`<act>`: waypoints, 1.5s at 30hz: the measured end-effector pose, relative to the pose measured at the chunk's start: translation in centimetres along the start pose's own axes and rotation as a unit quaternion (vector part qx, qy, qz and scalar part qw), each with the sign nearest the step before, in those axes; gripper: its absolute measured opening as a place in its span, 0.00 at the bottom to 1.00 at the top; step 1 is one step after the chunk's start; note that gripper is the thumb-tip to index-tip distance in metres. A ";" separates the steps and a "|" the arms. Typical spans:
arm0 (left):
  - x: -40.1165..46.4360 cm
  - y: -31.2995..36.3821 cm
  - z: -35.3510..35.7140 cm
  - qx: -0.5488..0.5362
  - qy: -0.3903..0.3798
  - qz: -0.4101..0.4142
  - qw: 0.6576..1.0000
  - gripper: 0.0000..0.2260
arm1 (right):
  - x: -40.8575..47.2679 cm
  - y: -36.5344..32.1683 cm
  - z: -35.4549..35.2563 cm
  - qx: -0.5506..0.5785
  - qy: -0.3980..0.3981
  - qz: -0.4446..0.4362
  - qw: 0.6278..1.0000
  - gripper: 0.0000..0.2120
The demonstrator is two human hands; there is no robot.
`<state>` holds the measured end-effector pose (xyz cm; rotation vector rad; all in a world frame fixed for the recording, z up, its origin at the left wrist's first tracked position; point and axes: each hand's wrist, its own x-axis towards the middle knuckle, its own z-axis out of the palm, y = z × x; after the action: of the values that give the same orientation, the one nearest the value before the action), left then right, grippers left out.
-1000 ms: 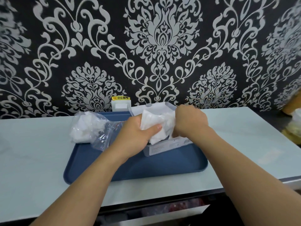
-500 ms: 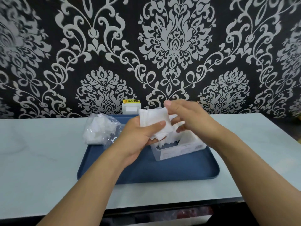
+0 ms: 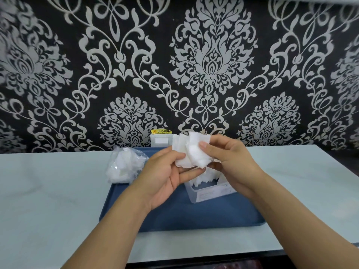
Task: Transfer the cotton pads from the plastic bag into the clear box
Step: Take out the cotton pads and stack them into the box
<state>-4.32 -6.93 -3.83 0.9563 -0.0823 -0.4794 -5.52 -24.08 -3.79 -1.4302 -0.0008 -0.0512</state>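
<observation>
Partly hidden clear box (image 3: 210, 193), hands (image 3: 165, 177) holding pads (image 3: 192, 152)

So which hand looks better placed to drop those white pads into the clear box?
Probably the right hand: it pinches the white cotton pads directly above the clear plastic box, while the left hand holds them from the side.

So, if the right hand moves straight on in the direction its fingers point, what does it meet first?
Its fingers point left, so the right hand would likely meet the left hand holding the same cotton pads; depth is uncertain.
</observation>
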 end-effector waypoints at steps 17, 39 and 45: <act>1.4 -1.8 -1.3 0.302 0.136 0.152 0.931 0.27 | 0.4 -0.4 -0.7 0.197 0.065 0.126 0.970 0.05; 1.0 -1.7 0.0 0.191 0.061 0.103 0.974 0.12 | 0.1 0.6 -0.1 -0.170 0.088 -0.114 0.975 0.09; 1.0 -1.9 -0.9 0.253 0.046 0.123 0.958 0.17 | 0.3 0.6 0.2 -0.164 0.069 -0.128 0.976 0.09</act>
<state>-3.83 -7.59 -6.02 1.4482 -0.2462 -0.1808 -5.18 -23.84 -4.33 -1.7472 -0.0636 -0.3779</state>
